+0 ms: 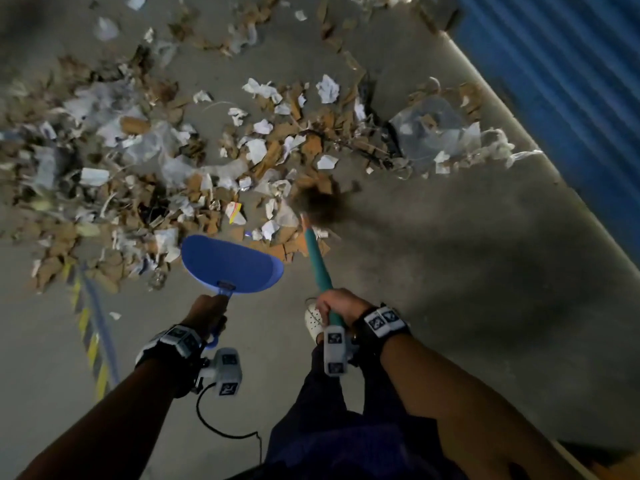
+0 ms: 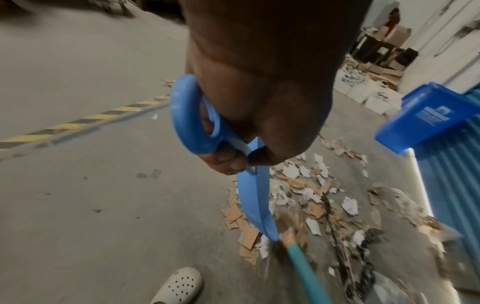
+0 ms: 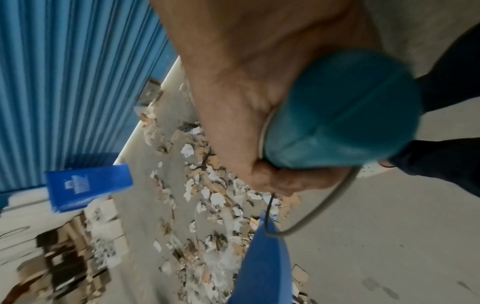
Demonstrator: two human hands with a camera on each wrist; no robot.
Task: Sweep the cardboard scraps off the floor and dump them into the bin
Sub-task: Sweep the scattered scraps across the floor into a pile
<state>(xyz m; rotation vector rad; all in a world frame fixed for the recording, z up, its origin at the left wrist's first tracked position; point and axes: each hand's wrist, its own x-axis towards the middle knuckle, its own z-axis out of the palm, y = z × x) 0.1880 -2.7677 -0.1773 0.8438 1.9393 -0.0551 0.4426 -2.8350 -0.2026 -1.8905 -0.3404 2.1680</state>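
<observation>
Dustpan [image 1: 232, 263] left of broom [image 1: 317, 252] — scraps [image 1: 194, 174] seemingly just beyond.

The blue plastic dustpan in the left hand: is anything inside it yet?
The blue plastic dustpan, gripped by the left hand, shows only bare blue in the head view; the scraps lie beyond it. Its rear corner is hidden.

The grey concrete floor [image 1: 450, 289] carries a wide litter of torn brown cardboard scraps [image 1: 311, 147], mixed with crumpled white paper [image 1: 327, 88] and clear plastic film [image 1: 433, 129]. The heap spreads from the left edge of the head view across to the pale kerb [image 1: 519, 126] at the foot of the blue corrugated wall. A yellow-and-black hazard stripe [image 1: 88, 341] runs along the floor at the left. A white perforated clog [image 1: 313, 322] stands on bare concrete near the heap. Further off, what look like flattened boxes [image 2: 384, 72] lie piled, though blurred.
</observation>
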